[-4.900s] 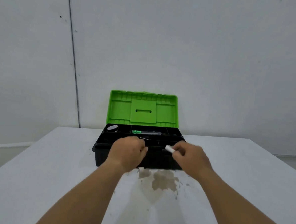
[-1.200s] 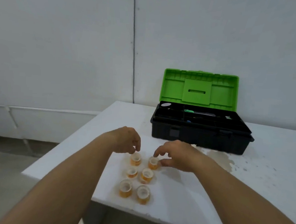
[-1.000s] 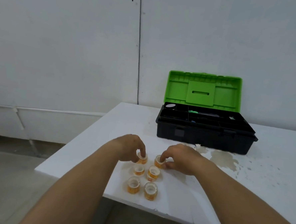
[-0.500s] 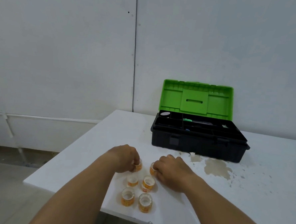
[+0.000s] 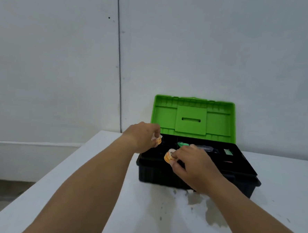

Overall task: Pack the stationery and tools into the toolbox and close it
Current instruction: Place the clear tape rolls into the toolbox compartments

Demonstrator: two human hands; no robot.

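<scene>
A black toolbox [image 5: 243,177] stands open on the white table, its green lid [image 5: 219,120] upright against the wall. My left hand [image 5: 141,139] holds a small orange tape roll [image 5: 158,140] over the box's back left corner. My right hand [image 5: 195,165] pinches a second orange tape roll [image 5: 168,156] above the left front compartments. In the black tray lie a green-handled tool [image 5: 183,144] and a small green item [image 5: 227,151] at the right. The other tape rolls are out of view.
The white table [image 5: 108,194] has a brownish stain [image 5: 210,215] in front of the toolbox. Its left edge [image 5: 60,166] drops to the floor. A grey wall stands directly behind the box.
Both hands closed on one tape roll each at the table's near left, lifted them and carried them over the open toolbox. My view swung back toward the box.
</scene>
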